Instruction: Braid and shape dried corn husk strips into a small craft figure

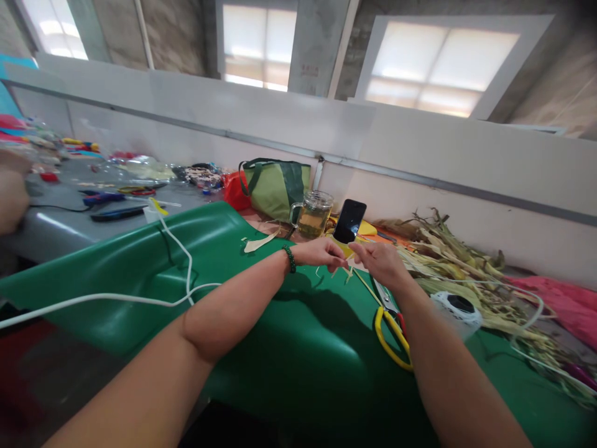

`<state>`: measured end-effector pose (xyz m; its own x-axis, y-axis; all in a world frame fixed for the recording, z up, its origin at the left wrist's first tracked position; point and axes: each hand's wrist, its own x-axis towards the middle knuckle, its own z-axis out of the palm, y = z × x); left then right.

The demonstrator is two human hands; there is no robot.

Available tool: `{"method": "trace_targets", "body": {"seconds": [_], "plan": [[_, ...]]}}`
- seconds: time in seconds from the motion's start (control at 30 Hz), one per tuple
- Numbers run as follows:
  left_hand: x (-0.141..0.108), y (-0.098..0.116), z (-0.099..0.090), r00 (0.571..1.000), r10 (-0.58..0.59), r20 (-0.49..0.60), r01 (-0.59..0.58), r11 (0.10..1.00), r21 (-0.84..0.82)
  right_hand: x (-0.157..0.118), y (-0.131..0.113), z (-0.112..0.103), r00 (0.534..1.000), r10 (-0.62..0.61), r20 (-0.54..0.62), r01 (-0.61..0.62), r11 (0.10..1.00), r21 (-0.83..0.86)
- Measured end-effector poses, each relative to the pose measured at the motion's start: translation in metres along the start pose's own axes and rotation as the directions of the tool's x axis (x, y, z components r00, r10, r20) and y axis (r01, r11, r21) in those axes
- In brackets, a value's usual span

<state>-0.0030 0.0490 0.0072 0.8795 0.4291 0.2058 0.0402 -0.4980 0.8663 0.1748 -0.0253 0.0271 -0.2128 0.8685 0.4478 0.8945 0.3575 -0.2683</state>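
Note:
My left hand [321, 252], with a green beaded bracelet at the wrist, has its fingertips pinched together over the green mat [298, 330]. Close beside it, my right hand [381, 260] is closed with thumb and fingers together. A thin pale husk strip [349, 271] runs between the fingertips of both hands, its loose ends hanging below. The exact grip is too small to make out. Scissors with yellow handles [390, 348] lie under my right forearm, partly hidden by it. A broad pale husk piece [261, 242] lies beyond my left wrist.
Behind my hands stand a glass mug of tea-coloured liquid [313, 218], a propped phone [349, 221] and a green bag [280, 186]. Dried husks [457, 255] are heaped at right near a white roll [459, 311]. A white cable [116, 298] crosses the mat; another person's arm [12, 190] shows at left.

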Motion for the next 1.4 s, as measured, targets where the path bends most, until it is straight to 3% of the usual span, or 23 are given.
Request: {"method": "trace_targets", "body": {"seconds": [0.07, 0.13, 0.3, 0.43, 0.57, 0.67, 0.83, 1.07, 1.27, 1.4], "plan": [[-0.001, 0.001, -0.001, 1.000, 0.007, 0.004, -0.007, 1.000, -0.030, -0.001, 0.001, -0.001, 0.998, -0.051, 0.046, 0.042, 0.984, 0.172], [-0.001, 0.002, -0.002, 1.000, 0.009, -0.003, -0.009, 0.998, -0.061, -0.002, 0.000, -0.001, 0.992, -0.106, 0.067, 0.087, 0.966, 0.243], [-0.002, 0.006, 0.001, 1.000, -0.008, -0.004, 0.008, 0.992, -0.125, -0.003, -0.003, -0.003, 0.995, -0.096, -0.004, 0.096, 0.990, 0.105], [-0.002, 0.010, 0.003, 0.985, -0.101, -0.140, 0.052, 0.946, -0.319, -0.001, 0.000, -0.002, 0.989, -0.093, -0.114, 0.108, 0.986, 0.130], [-0.001, 0.014, 0.002, 0.891, -0.291, -0.349, 0.069, 0.846, -0.529, -0.001, 0.003, -0.001, 0.951, -0.057, -0.304, 0.113, 0.979, 0.169], [-0.001, 0.016, 0.003, 0.884, -0.307, -0.351, 0.060, 0.821, -0.568, -0.002, 0.002, 0.000, 0.911, -0.057, -0.407, 0.128, 0.980, 0.149], [-0.001, 0.012, 0.007, 0.939, -0.174, -0.296, -0.019, 0.835, -0.550, -0.004, 0.000, -0.002, 0.897, -0.145, -0.417, 0.199, 0.976, 0.090], [0.001, 0.008, 0.004, 0.885, 0.032, -0.464, -0.170, 0.951, -0.258, -0.003, 0.001, -0.001, 0.962, -0.075, -0.263, 0.104, 0.989, 0.101], [0.003, 0.011, 0.007, 0.897, 0.057, -0.438, -0.122, 0.985, -0.124, -0.002, 0.001, -0.003, 0.979, -0.032, -0.203, 0.073, 0.978, 0.197], [0.003, 0.009, 0.010, 0.913, 0.120, -0.390, -0.128, 0.992, 0.005, -0.001, -0.002, 0.000, 0.996, -0.020, -0.092, 0.046, 0.957, 0.285]]}}
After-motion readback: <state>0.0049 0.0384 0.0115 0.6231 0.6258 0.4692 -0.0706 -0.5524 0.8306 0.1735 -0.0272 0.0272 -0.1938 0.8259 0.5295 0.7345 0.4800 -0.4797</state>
